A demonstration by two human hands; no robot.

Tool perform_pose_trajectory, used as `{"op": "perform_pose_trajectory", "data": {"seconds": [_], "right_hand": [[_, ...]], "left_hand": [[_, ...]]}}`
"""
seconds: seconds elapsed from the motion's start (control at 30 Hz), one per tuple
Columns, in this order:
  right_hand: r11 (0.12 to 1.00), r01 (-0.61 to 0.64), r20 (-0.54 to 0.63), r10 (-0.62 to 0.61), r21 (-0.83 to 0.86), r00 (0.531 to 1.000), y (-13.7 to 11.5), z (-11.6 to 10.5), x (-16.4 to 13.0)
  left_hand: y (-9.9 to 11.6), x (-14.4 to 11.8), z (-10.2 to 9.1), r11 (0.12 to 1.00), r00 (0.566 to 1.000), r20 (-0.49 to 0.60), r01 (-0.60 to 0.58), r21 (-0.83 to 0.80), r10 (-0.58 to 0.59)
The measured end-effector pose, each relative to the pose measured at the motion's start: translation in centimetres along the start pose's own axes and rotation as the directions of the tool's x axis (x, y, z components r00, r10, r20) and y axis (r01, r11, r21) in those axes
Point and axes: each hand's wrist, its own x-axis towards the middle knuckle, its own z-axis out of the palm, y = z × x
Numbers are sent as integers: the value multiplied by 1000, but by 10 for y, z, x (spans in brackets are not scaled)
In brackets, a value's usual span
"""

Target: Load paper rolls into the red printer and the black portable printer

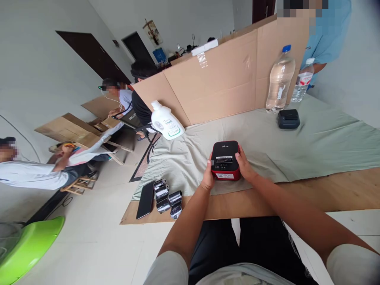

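At the far left a bright green plastic tub sits on the pale tiled floor, and beyond it people sit among brown cardboard sheets, one in a white shirt leaning forward. On the near left corner of the counter a black phone lies flat, with a cluster of shiny silver rolls just beside it on its right. Further back a white jug with a green label rests tilted on the edge of the pale green cloth that covers most of the counter. The left hand presses against the left side of a small red and black label printer, fingers curled around its lower edge. The printer sits at the near edge of the cloth, right in front of the person, its black top facing up and a white sticker on its red front. The right hand cups the printer's right side, thumb on top, so both hands hold it between them. Behind, a tall cardboard screen stands across the back of the counter. To the right a large clear water bottle with a blue cap stands upright, a smaller bottle near it, and a black device lies on the cloth in front of them. A person in a blue shirt stands behind the bottles.
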Motion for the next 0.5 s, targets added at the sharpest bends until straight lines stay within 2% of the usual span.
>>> {"op": "perform_pose_trajectory", "data": {"seconds": [0.1,0.2,0.3,0.4,0.43,0.5], "right_hand": [[983,-76,21,74,169,997,-2,4,-14],[992,-61,26,59,108,998,-11,-8,-23],[970,169,53,-162,-173,985,-27,-21,-26],[818,421,200,-371,-391,907,-34,-24,-28],[778,460,226,-401,-429,888,-33,-23,-30],[733,467,227,-410,-494,883,-28,-20,-35]], "left_hand": [[-5,-22,10,998,1000,-10,5,-57,-5],[1,-33,11,998,998,-62,26,-53,-30],[13,-27,6,995,993,-76,89,-46,-93],[24,-15,1,976,975,-91,191,-105,-201],[26,-12,1,967,967,-103,221,-129,-235],[28,-7,1,953,951,-130,260,-157,-281]]}}
